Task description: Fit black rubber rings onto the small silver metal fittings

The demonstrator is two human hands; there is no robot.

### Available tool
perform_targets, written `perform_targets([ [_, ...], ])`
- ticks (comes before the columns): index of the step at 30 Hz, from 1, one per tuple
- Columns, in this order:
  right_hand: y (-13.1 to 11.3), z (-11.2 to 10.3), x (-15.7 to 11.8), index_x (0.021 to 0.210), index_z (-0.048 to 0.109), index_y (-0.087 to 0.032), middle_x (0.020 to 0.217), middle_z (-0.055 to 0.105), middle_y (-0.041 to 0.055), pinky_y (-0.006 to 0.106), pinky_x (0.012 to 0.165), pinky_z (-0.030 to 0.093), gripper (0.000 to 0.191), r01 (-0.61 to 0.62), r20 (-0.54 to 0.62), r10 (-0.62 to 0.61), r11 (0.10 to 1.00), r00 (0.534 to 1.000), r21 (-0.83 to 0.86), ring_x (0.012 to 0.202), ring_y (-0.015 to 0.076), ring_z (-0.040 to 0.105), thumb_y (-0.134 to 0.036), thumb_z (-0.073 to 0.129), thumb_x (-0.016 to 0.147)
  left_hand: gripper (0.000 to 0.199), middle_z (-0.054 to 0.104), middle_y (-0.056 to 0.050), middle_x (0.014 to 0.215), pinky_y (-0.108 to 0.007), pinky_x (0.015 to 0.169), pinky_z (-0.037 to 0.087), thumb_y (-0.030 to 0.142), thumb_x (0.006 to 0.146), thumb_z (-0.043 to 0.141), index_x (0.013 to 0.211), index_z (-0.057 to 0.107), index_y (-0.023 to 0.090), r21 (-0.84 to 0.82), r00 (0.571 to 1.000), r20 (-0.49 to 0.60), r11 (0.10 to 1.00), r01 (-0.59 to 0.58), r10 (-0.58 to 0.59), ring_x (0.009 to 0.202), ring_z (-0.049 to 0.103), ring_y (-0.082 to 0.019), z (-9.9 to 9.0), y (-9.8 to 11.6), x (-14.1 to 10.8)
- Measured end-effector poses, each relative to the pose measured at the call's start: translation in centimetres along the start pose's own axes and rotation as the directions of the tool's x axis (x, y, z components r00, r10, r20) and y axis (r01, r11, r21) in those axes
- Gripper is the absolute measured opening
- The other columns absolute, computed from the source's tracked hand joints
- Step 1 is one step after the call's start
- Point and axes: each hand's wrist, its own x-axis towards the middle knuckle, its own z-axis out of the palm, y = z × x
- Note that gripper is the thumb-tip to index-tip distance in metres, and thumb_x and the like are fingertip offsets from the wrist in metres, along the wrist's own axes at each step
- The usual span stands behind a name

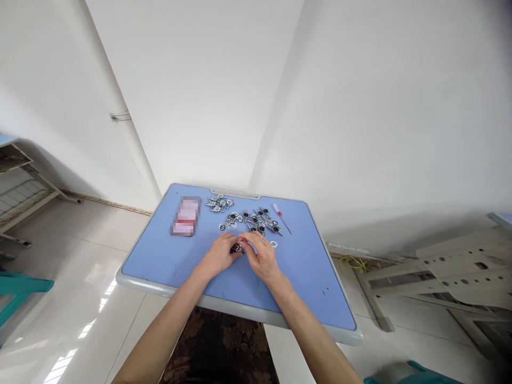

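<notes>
Above the near middle of the blue table top (168, 266), my two hands meet at a small black-and-silver metal part (237, 248). My left hand (219, 254) grips it from the left with closed fingers. From the other side, my right hand (261, 256) has thumb and fingers pinched together at the part; the fingertips hide whatever detail they hold. Just beyond the hands lies a cluster of metal parts with black round centres and thin stems (256, 220). Left of that cluster are loose flat rings and plates (232, 221). A pale flat plate (274, 244) rests beside my right hand.
Several silver metal parts (219, 202) lie near the far edge. A screwdriver with a clear and red handle (280, 214) sits to the right, and a blurred pinkish rectangular item (186, 216) to the left. A white wall (208, 106) stands behind the table.
</notes>
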Motion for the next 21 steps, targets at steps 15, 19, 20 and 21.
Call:
perform_targets([
  [15,-0.6,0.8,0.2,0.092,0.06,-0.021,0.077,0.062,0.004,0.032,0.064,0.049,0.009,-0.147,-0.043,0.144,0.987,0.989,-0.069,0.067,0.017,0.057,-0.023,0.051,0.091,0.01,0.064,-0.006,0.094,-0.035,0.086,0.046,0.01,0.079,0.06,0.087,0.063,0.016,-0.049,1.0,-0.02,0.999,-0.01,0.009,0.092,0.058,-0.022,0.7,-0.6,0.2],
  [19,-0.2,1.1,-0.1,0.092,0.061,-0.021,0.076,0.063,0.0034,0.031,0.063,0.05,0.01,-0.153,-0.047,0.151,0.987,0.987,-0.04,0.066,0.0166,0.058,-0.025,0.052,0.09,0.012,0.064,-0.006,0.094,-0.035,0.085,0.045,0.009,0.079,0.06,0.088,0.063,0.016,-0.035,0.999,-0.037,0.999,-0.021,0.019,0.092,0.057,-0.021,0.6,-0.5,0.2],
  [20,0.0,1.1,-0.2,0.092,0.062,-0.021,0.077,0.063,0.0033,0.031,0.063,0.05,0.01,-0.159,-0.057,0.158,0.987,0.986,-0.018,0.066,0.0164,0.058,-0.026,0.053,0.09,0.012,0.064,-0.006,0.093,-0.035,0.085,0.045,0.01,0.079,0.06,0.089,0.063,0.015,-0.025,0.999,-0.039,0.999,-0.026,0.025,0.093,0.057,-0.021,0.6,-0.4,0.2],
  [21,0.3,1.0,-0.3,0.093,0.061,-0.022,0.078,0.064,0.003,0.031,0.063,0.051,0.01,-0.177,-0.081,0.177,0.984,0.981,0.011,0.065,0.016,0.058,-0.027,0.054,0.089,0.012,0.063,-0.006,0.092,-0.035,0.085,0.045,0.011,0.079,0.061,0.089,0.063,0.016,-0.012,0.999,-0.038,1.0,-0.028,0.027,0.092,0.057,-0.022,0.5,-0.4,0.2],
])
